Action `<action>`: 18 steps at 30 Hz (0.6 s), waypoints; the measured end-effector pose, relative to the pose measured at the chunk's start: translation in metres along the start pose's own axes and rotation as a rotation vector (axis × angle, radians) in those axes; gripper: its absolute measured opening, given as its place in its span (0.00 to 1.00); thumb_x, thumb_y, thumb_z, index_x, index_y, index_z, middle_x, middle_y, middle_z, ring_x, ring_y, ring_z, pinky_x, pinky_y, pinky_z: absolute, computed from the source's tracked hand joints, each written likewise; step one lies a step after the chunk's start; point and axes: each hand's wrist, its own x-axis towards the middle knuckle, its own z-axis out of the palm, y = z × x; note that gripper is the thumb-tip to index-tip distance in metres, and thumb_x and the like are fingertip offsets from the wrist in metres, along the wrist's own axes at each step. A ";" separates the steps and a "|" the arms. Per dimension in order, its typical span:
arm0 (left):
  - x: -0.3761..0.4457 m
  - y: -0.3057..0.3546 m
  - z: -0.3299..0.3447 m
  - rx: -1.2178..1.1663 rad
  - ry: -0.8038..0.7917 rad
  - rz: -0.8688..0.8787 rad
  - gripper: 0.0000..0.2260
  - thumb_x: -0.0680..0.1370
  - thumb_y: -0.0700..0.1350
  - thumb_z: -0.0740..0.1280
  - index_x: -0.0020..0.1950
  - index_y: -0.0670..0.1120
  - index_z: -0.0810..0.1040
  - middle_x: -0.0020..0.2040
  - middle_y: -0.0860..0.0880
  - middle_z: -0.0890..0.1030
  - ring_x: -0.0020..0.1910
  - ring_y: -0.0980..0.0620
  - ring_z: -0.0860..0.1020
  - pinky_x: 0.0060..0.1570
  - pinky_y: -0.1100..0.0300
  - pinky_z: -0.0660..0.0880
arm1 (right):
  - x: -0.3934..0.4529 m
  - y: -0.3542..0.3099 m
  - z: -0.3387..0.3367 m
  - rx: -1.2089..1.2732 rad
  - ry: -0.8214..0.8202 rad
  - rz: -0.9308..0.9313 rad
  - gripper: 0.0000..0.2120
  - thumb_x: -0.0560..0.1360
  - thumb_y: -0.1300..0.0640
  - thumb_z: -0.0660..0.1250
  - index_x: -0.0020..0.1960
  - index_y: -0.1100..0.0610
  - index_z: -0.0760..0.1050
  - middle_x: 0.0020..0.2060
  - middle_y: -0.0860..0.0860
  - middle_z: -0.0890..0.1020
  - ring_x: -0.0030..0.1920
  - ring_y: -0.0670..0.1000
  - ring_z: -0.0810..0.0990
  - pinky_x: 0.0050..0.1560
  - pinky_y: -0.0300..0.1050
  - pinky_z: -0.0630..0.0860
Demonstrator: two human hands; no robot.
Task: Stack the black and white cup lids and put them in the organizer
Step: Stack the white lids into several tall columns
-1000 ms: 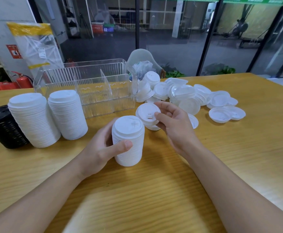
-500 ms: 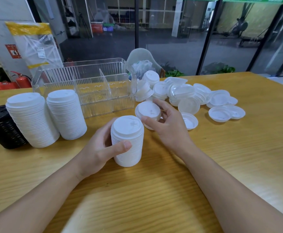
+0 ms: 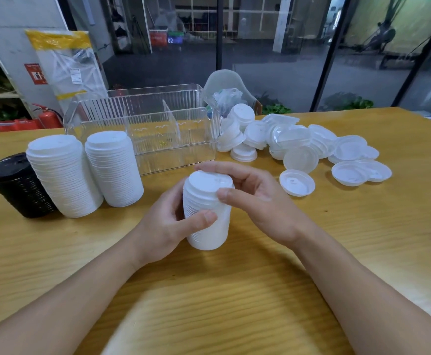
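Head view, left to right across the wooden worktop (image 3: 337, 252): a black stack (image 3: 21, 187) of lids stands at the far left, touching a tall white stack (image 3: 63, 175), which leans against a second white stack (image 3: 113, 169) just to its right. Behind these two sits the clear organizer (image 3: 145, 116), a ribbed box with dividers inside; its compartments hold no lids that can be made out.

Near the middle, in front of the organizer, a shorter white stack (image 3: 206, 213) stands upright on the worktop. The left hand (image 3: 168, 226) has its grip closed round the lower half of this stack, thumb across the front and fingers wrapped behind. The right hand (image 3: 258, 201) sits at the top of the same stack: its thumb presses the rim of the top lid (image 3: 208, 180) from the near side while its fingers curl over the far edge, so this grip holds the top lid against the stack.

Right of the hands, one loose lid (image 3: 297, 182) lies upside down on the worktop, apart from the rest. Beyond it a loose pile (image 3: 281, 139) of white lids spreads from the organizer's right end toward the right, some upside down, some nested in short stacks, some tipped on edge. Two more upturned lids (image 3: 360, 172) overlap at the right end of the spread.
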 end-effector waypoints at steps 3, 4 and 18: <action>0.000 -0.001 0.000 0.007 0.006 -0.005 0.28 0.78 0.53 0.75 0.77 0.51 0.75 0.68 0.48 0.84 0.68 0.45 0.83 0.63 0.56 0.80 | 0.000 0.002 -0.001 -0.033 -0.026 -0.001 0.21 0.85 0.66 0.67 0.77 0.56 0.76 0.72 0.52 0.81 0.74 0.55 0.78 0.76 0.65 0.73; 0.000 -0.001 -0.001 0.009 0.009 -0.005 0.28 0.77 0.54 0.75 0.77 0.51 0.75 0.68 0.48 0.84 0.68 0.46 0.83 0.62 0.57 0.79 | 0.001 0.003 -0.001 -0.034 -0.039 0.000 0.22 0.85 0.67 0.67 0.77 0.56 0.76 0.72 0.53 0.80 0.74 0.55 0.78 0.76 0.66 0.72; 0.000 -0.002 -0.003 0.074 0.086 0.054 0.35 0.78 0.47 0.76 0.83 0.55 0.67 0.73 0.55 0.80 0.74 0.53 0.78 0.66 0.64 0.75 | 0.003 0.035 -0.051 -0.738 0.248 0.198 0.21 0.80 0.60 0.72 0.71 0.46 0.80 0.70 0.39 0.79 0.72 0.43 0.74 0.77 0.53 0.70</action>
